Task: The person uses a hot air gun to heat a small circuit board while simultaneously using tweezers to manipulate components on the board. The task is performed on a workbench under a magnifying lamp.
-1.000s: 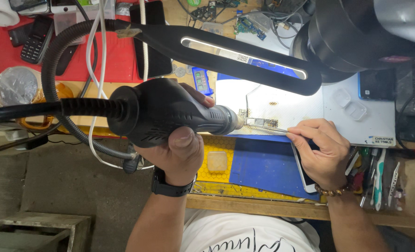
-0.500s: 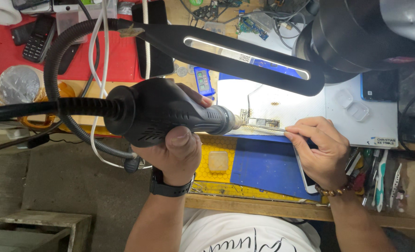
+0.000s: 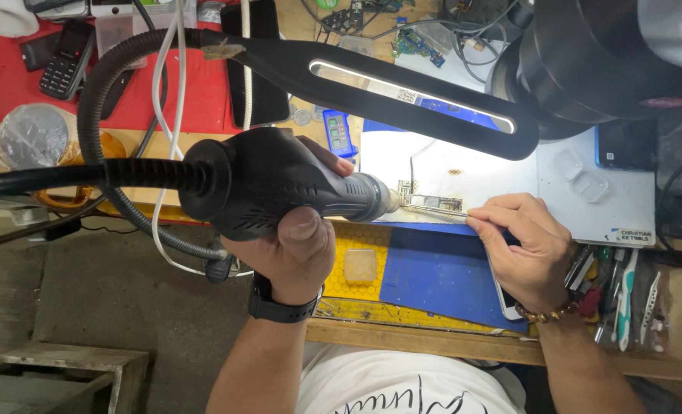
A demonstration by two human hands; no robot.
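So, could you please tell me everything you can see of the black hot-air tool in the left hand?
The hot-air tool is a fat black handle, plastic by its look, with ribbed grip dots and a short metal nozzle. It lies level, nozzle aimed right at the small circuit board on the lit white mat. A black corrugated hose runs from its rear off to the left. The left hand wraps it from below, thumb on its side.

head cam | worn on the person's head, looking steeply down | faces the workbench point(image 3: 433, 337) from its near edge, far edge at top of frame | close range (forearms and shirt fill the bottom) | lamp arm point(image 3: 402, 84) crosses just under the lens | single view, no overlap
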